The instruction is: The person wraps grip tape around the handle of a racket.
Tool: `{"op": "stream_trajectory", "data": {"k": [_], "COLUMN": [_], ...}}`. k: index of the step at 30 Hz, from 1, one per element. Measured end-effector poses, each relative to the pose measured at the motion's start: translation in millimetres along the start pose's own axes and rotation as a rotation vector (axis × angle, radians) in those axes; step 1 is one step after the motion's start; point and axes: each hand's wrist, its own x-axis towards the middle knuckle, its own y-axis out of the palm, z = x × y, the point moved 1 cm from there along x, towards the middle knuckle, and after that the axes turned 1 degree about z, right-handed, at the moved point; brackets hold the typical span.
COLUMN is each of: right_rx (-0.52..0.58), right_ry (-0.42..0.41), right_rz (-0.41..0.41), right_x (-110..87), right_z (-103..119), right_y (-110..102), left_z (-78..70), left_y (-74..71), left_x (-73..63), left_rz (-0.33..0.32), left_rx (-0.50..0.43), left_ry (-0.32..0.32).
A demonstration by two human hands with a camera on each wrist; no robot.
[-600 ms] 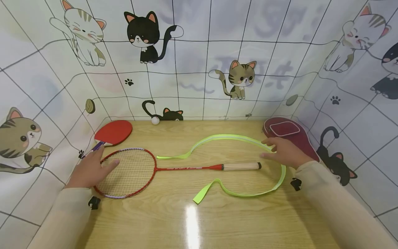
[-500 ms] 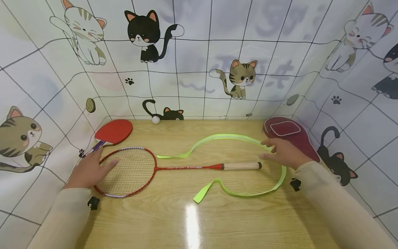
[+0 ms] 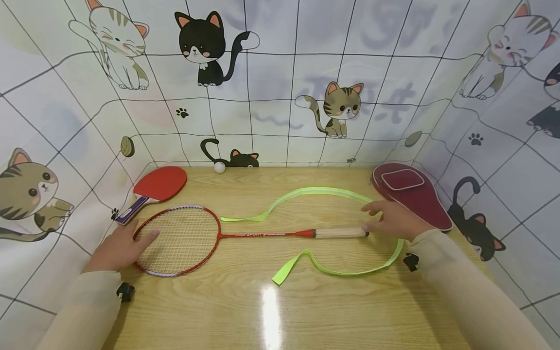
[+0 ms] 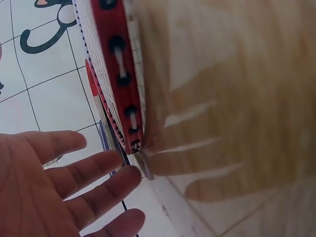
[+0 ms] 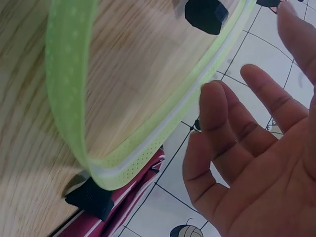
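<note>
A badminton racket (image 3: 271,236) lies across the wooden table, its strung head on the left and its pale grip toward the right. My left hand (image 3: 114,249) is at the outer edge of the head, fingers extended and thumb over the strings; in the left wrist view its fingertips are close to the red frame (image 4: 118,64). Near the grip's black end cap (image 5: 207,15) my right hand (image 3: 395,221) hovers with loosely bent fingers, holding nothing. A neon-yellow reflective strap (image 3: 323,190) loops around the grip, passing beneath the right hand in the head view.
Behind the racket head lies a red table tennis paddle (image 3: 162,184). A white ball (image 3: 219,167) sits against the back wall. At the back right is a dark red paddle case (image 3: 420,199). Cat-patterned walls (image 3: 271,112) enclose the wooden table (image 3: 210,306) on three sides.
My left hand has shifted slightly left and toward me, uncovering the paddle's purple handle. My right hand has moved a little left and lower, closer to the grip's end. The objects have stayed put.
</note>
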Motion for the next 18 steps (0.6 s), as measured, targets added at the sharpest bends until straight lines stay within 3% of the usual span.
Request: {"op": "stream_trajectory", "data": {"k": [6, 18], "right_rx": [-0.004, 0.018], "right_ry": [-0.006, -0.013], "right_rz": [0.058, 0.112], "right_x": [4.5, 10.9], "right_z": [2, 13], "right_y": [5, 11], "left_z": [0.5, -3.5], "left_y": [-0.7, -1.4], "left_x": [-2.7, -3.8], "left_rz": [0.043, 0.048], "left_rx": [0.033, 0.006], "left_ry": [-0.006, 0.012]}}
